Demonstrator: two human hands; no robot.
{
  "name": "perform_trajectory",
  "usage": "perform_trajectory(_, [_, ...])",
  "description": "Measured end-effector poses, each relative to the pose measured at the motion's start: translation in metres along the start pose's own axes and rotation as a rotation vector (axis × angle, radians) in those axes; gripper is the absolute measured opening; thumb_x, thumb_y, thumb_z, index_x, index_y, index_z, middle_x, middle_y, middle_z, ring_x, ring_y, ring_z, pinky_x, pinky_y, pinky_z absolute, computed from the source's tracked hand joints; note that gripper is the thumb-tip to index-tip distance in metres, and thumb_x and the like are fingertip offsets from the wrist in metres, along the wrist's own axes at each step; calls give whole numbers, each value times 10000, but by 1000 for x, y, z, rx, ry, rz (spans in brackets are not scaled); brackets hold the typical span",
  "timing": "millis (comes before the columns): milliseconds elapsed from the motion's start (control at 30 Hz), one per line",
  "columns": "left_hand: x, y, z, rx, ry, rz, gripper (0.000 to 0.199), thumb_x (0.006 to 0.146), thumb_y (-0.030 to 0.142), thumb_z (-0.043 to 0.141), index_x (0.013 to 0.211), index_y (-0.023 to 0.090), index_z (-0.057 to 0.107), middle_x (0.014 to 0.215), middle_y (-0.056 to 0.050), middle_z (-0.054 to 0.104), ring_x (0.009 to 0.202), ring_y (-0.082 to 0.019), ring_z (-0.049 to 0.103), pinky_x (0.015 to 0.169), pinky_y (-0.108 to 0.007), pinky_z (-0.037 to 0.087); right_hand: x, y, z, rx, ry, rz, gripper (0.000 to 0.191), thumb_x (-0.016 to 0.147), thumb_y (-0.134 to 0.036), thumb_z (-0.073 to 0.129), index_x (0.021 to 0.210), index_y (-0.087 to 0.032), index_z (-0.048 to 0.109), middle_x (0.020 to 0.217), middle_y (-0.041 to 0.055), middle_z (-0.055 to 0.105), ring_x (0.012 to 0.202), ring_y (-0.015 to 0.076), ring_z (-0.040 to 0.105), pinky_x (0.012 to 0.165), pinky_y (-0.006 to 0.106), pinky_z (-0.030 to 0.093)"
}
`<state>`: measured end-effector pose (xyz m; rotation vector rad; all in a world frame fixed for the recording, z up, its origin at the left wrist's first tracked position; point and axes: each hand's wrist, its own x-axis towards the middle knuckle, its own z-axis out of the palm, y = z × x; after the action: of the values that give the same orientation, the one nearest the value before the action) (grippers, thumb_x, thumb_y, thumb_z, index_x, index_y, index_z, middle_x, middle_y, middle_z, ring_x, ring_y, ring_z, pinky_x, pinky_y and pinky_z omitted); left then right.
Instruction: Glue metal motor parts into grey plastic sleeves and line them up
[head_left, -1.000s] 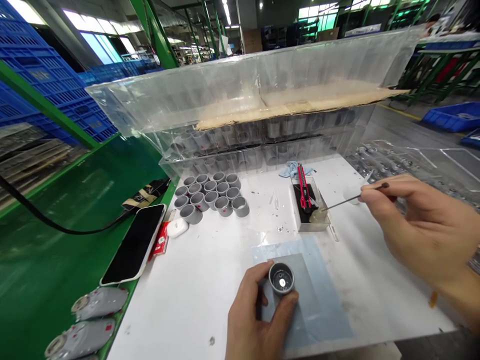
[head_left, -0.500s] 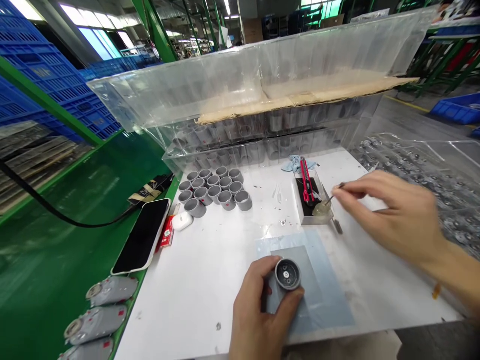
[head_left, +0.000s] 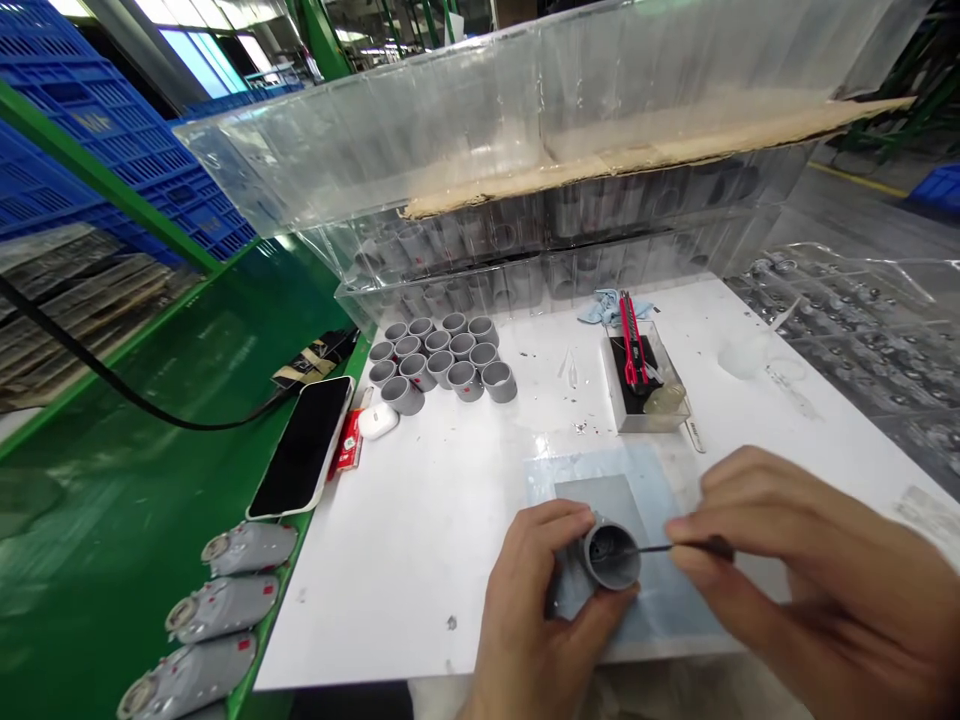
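Note:
My left hand [head_left: 536,610] is closed round a grey cylindrical cup [head_left: 613,572], its open mouth tilted toward the right. Dark parts show down inside the cup. Between thumb and fingers of my right hand [head_left: 795,570] is a thin dark metal pick [head_left: 694,547]; its tip reaches in at the cup's rim. Whether the tip touches the inner wall cannot be made out. Under the cup lies a light blue sheet [head_left: 664,500] with a grey square pad [head_left: 600,492] on it.
Several grey cups [head_left: 442,360] stand grouped at the back left. A clear box [head_left: 652,424] holds a red utility knife [head_left: 631,345] and a yellowish lump [head_left: 666,400]. Left are a phone [head_left: 304,450], a white earbud case [head_left: 378,421] and grey housings [head_left: 225,605]. Stacked clear trays [head_left: 525,110] rise behind.
My right hand has moved from beside the clear box down to the cup, bringing the pick to its mouth. The cup, upright before, now tilts to the right. The view has shifted slightly.

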<state>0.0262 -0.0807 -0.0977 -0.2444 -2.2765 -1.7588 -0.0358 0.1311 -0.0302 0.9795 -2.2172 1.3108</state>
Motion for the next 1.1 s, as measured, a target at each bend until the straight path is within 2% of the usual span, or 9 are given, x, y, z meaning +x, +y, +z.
perform_trajectory(100, [-1,-1,-1,-7,-5,9,446,949,180,810,1309,339,601,1313,-35,603,1196,-223,622,1001,-333,531,4,-7,17,77,-16,14,170,948,-46,670,1052,-178,693,851,37,679,801,141,632,673,315,548])
perform_trajectory(300, [-1,-2,-1,39,-12,-18,399,943,190,782,1261,330,586,1309,-20,589,1181,-194,620,931,-287,541,2,3,21,155,-25,2,124,951,-34,652,1028,-130,672,863,37,681,802,110,617,699,288,533])
perform_trajectory(467, [0,-1,-1,32,-1,-49,398,931,163,759,1241,330,573,1295,-11,584,1172,-184,619,909,-271,535,0,4,29,186,-27,-13,141,951,-29,650,1054,-123,675,847,42,667,792,119,603,688,300,509])
perform_trajectory(633, [-1,-1,0,8,8,-63,406,923,162,770,1235,338,578,1302,-7,579,1180,-191,611,904,-273,536,2,6,27,134,-43,-73,216,925,10,646,1103,-107,682,848,49,670,790,132,594,689,322,491])
perform_trajectory(767, [-2,-2,2,1,22,-73,426,911,141,763,1243,337,581,1310,-10,580,1190,-199,610,912,-280,530,6,6,22,91,-41,-94,210,914,19,642,1074,-109,684,824,41,660,767,130,575,671,323,470])
perform_trajectory(1100, [-2,-2,2,5,16,-79,422,923,148,741,1260,334,567,1315,-24,578,1200,-211,614,907,-293,536,10,4,20,101,-38,-49,173,926,-9,649,1057,-116,683,820,36,645,772,118,578,673,310,490])
